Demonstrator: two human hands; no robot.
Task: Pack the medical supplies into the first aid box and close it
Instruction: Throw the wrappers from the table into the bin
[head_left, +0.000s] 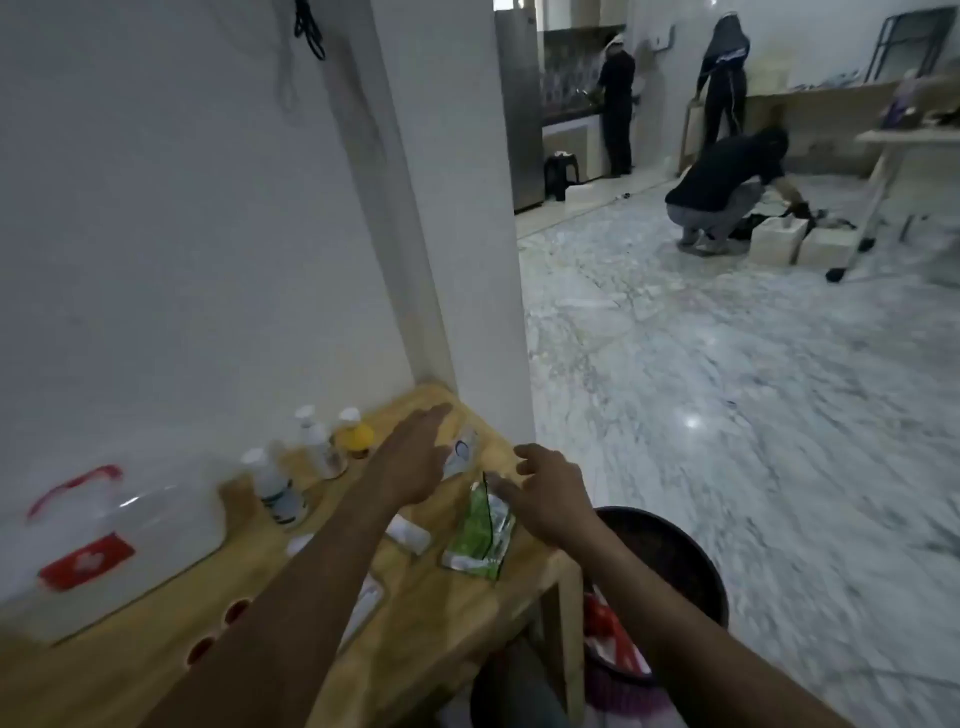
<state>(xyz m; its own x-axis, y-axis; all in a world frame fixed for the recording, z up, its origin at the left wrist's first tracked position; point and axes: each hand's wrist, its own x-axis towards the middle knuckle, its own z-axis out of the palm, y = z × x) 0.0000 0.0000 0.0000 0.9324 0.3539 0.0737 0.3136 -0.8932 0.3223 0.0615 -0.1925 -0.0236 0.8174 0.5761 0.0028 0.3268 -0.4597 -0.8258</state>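
wooden tabletop (447, 613) stood against white wall, frame motion-blurred. first aid box (104, 551) (clear/white, red handle on lid, red label on front) sat at far left of tabletop, lid on. three bottles in a row along the wall: white bottle (272, 486) nearest the box, then white spray bottle (317, 441), then yellow bottle (354, 434) w/ white cap.

left hand (415, 457) was out over the tabletop, fingers straight and spread, palm down, holding nothing; it hung just over/beside a white tube (460, 452) – contact could not be told thru blur. right hand (550, 493) was also empty, fingers loosely spread and slightly bent, just above the top edge of a green-and-white packet (480, 530) lying flat nr right edge of tabletop; touching or not, cannot tell.

small white roll (410, 535) lay between the forearms, left of the packet. white flat pkg (363, 603) partly hidden under left forearm. two dark red round items (236, 610) nr front edge, beside the box.

dark bin (670, 561) stood on floor rt of tabletop. three people in background, well apart.
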